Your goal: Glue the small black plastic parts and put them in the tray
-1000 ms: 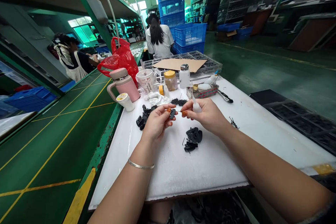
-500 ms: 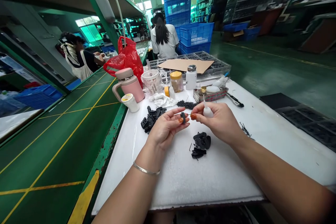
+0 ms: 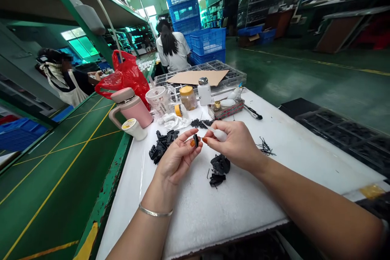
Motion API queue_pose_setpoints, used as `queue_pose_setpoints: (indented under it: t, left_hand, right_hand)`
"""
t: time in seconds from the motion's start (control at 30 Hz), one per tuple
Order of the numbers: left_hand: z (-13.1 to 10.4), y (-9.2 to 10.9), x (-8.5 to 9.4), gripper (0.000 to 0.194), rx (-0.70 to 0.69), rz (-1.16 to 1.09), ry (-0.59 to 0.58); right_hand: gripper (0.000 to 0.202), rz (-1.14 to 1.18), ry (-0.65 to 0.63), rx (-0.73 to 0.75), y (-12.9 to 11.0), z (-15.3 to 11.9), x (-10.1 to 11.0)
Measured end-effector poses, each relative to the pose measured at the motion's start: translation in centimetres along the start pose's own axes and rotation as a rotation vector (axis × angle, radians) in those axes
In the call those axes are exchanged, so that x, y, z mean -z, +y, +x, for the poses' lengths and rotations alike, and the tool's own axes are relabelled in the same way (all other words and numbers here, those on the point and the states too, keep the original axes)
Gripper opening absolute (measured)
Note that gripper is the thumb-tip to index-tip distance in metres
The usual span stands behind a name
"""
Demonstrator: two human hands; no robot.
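My left hand is closed, pinching a small black plastic part between thumb and fingers. Close to its right, my right hand is closed round a small white squeeze bottle, whose thin nozzle points up and left. The thumb and finger of that hand also pinch something thin and dark, its tip at the black part. Below the hands lies a small heap of black parts. A larger heap of black parts is left of my left hand, and tiny black pieces lie beyond both hands.
A pink mug, white tub, clear cup, jar and white bottle line the far left. A knife and thin black pins lie right. Green conveyor runs alongside; two people work beyond.
The view has swung right, so everything sits further left in it. In my right hand the squeeze bottle has tipped from upright towards the left. The black part is turned differently in my left fingers.
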State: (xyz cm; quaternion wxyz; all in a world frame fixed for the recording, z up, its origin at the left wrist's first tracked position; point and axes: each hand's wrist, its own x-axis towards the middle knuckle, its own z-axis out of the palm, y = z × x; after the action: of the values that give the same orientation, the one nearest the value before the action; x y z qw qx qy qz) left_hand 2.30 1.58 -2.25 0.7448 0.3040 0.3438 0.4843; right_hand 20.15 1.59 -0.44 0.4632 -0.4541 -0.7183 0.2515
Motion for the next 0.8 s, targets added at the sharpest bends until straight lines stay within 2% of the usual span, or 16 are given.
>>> queue_pose_setpoints:
  t: [0.23,0.43,0.7,0.8]
  left_hand:
    - [0.15,-0.15,-0.11,0.05,-0.007,-0.001,-0.01]
    - [0.22,-0.4,-0.48,0.029,-0.061,0.08,0.082]
    - [-0.01,-0.49,-0.44,0.042,-0.205,0.297,0.134]
    - [-0.05,-0.4,-0.4,0.041,-0.204,0.3,0.13]
  right_hand:
    - [0.011,-0.011,0.001,0.022,0.03,-0.07,-0.15]
    - [0.014,-0.15,0.046,0.068,0.06,-0.22,-0.46]
    - [0.005,-0.278,-0.04,0.22,0.57,-0.14,-0.33]
    - [0.005,-0.199,-0.064,0.195,0.71,0.04,-0.07]
